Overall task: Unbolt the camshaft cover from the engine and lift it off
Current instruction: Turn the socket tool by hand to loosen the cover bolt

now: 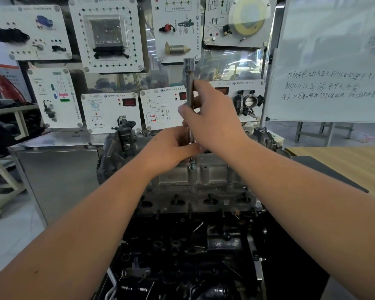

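Camshaft cover (206,176), a grey cast-metal piece, sits on top of the engine (195,245) in the middle of the view, just past the row of studs on the cylinder head. A bolt (192,164) stands raised out of the near edge of the cover, its shank showing above the boss. Directly over it a long chrome socket extension (189,100) is held upright, its lower end close above the bolt head; whether the two touch is hidden by the fingers. The left hand (171,148) is curled around the bottom of the extension, pinching it near the bolt. The right hand (212,120) grasps the shaft higher up, fingers wrapped round it and thumb toward the left. Both forearms reach in from the lower corners across the dark lower block. Behind the engine stands a metal cabinet (56,169), above it a wall of white training panels (106,35) carrying mounted car parts, among them a throttle body (248,102). A whiteboard (333,61) with handwriting stands at the right.
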Motion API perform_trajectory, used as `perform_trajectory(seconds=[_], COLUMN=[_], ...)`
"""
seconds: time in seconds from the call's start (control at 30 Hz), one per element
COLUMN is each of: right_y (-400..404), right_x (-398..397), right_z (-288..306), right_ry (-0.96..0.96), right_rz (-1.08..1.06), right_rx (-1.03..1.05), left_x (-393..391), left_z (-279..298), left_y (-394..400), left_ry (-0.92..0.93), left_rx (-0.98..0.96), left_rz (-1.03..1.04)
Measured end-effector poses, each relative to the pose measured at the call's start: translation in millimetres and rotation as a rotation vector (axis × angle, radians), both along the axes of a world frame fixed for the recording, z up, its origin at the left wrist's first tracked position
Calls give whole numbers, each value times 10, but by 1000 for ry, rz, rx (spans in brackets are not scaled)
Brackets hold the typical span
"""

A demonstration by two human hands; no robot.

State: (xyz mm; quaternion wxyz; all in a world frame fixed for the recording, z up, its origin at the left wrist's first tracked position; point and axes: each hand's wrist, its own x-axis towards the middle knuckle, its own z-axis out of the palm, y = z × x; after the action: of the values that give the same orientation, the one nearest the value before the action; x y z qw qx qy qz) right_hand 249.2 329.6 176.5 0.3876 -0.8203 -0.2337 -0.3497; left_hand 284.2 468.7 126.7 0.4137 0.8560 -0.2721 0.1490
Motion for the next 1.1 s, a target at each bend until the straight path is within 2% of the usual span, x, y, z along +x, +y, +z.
perform_trajectory(seconds=[0.23, 0.47, 0.7, 0.9, 1.1], right_y=[60, 19, 46, 44, 83], right_x=[-27, 8, -19, -1, -2], right_z=[25, 24, 92, 31, 101], right_ry=[34, 15, 92, 26, 134], right_rz=[-24, -46, 9, 4, -18], right_rx=[-73, 6, -26, 25, -24], left_x=[-52, -29, 2, 23, -10], left_z=[42, 18, 31, 0, 43], left_y=[25, -28, 49, -13, 66], left_ry=[31, 8, 15, -11, 65], left_rx=[39, 65, 50, 53, 10], left_rz=[-49, 49, -22, 17, -37])
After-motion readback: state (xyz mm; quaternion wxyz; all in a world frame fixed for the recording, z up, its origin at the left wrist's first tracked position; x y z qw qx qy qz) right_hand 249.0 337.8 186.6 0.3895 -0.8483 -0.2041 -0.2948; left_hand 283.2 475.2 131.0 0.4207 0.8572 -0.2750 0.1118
